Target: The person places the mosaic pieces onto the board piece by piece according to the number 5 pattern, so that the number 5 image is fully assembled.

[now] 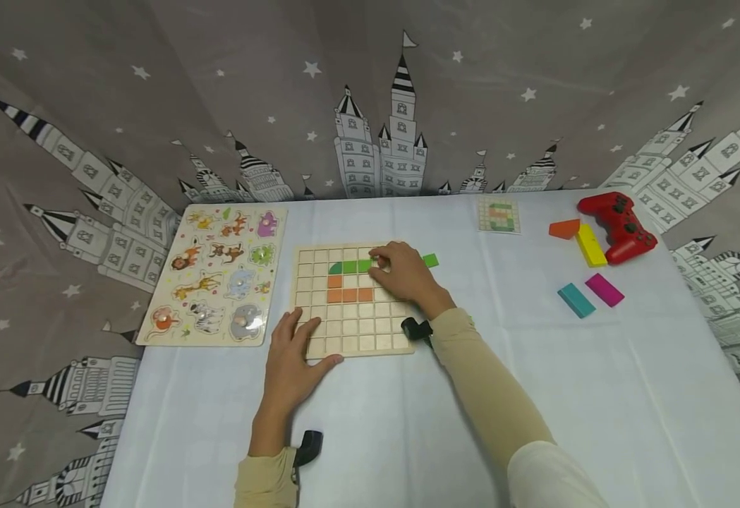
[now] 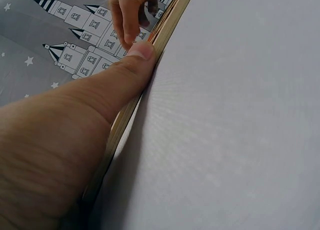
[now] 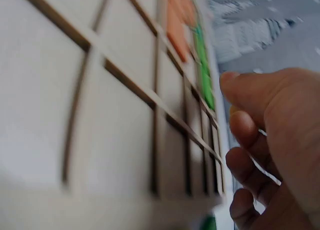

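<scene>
A wooden grid board lies on the white cloth, with light green tiles, a dark green rounded tile and orange tiles in its cells. My left hand rests spread at its lower-left corner; in the left wrist view the thumb touches the board's edge. Over the upper right of the board is my right hand, its fingertips beside the green row. In the right wrist view thumb and fingers are bent and apart, and no tile shows between them.
Right of the right hand lies a loose green tile. An animal puzzle board stands left. Farther right are a small pattern card, a red game controller, and orange, yellow, teal and magenta blocks.
</scene>
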`<action>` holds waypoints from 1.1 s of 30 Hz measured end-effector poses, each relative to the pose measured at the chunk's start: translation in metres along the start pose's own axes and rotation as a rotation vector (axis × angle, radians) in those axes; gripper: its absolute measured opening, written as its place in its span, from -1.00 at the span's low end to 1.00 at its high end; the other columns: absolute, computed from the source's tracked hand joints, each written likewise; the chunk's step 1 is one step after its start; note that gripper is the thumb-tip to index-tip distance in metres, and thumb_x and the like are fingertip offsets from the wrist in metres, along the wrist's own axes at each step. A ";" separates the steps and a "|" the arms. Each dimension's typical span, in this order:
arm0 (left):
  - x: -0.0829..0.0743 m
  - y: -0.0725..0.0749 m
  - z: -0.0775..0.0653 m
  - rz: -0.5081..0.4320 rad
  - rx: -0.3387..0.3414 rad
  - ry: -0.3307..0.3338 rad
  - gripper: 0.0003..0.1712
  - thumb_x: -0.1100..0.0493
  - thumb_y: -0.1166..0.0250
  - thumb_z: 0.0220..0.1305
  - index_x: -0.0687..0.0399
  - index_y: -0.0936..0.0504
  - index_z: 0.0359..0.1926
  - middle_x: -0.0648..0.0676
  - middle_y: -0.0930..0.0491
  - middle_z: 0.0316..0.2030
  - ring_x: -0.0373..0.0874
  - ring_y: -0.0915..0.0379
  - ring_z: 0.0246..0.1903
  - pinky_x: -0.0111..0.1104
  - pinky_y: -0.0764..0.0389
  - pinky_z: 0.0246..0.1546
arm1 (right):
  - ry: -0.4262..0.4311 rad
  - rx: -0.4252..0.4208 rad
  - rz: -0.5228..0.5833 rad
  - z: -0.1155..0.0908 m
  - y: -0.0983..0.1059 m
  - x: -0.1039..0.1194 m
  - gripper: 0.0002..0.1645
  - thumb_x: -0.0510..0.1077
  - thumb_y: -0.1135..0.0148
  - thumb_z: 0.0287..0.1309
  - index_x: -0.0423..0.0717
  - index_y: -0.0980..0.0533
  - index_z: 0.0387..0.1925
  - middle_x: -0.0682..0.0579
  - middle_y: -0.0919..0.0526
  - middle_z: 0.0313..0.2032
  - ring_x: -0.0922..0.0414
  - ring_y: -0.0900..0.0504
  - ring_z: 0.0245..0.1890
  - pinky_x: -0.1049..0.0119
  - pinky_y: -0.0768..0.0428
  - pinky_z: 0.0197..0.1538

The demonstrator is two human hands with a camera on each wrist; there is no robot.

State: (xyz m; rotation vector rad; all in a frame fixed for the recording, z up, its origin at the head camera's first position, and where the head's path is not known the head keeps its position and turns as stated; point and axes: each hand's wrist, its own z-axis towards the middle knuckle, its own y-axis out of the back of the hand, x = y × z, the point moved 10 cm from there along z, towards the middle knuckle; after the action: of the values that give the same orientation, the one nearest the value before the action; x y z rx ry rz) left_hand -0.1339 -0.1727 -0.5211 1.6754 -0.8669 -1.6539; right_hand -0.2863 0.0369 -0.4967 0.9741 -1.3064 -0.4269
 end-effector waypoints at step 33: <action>0.001 -0.001 0.000 -0.003 -0.004 -0.008 0.01 -0.29 -0.58 -0.03 -0.02 -0.46 0.40 0.16 -0.07 0.58 0.22 0.20 0.61 0.31 -0.10 0.47 | -0.121 -0.055 0.006 -0.041 0.051 -0.108 -0.61 -0.01 -0.32 0.32 -0.07 -0.64 0.10 0.01 -0.58 -0.22 0.03 -0.41 -0.14 0.12 -0.38 -0.02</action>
State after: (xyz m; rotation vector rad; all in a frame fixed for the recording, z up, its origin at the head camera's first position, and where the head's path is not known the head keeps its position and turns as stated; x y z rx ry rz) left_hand -0.1334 -0.1730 -0.5229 1.6690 -0.8648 -1.6639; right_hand -0.2883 0.1611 -0.5196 0.9093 -1.3988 -0.5208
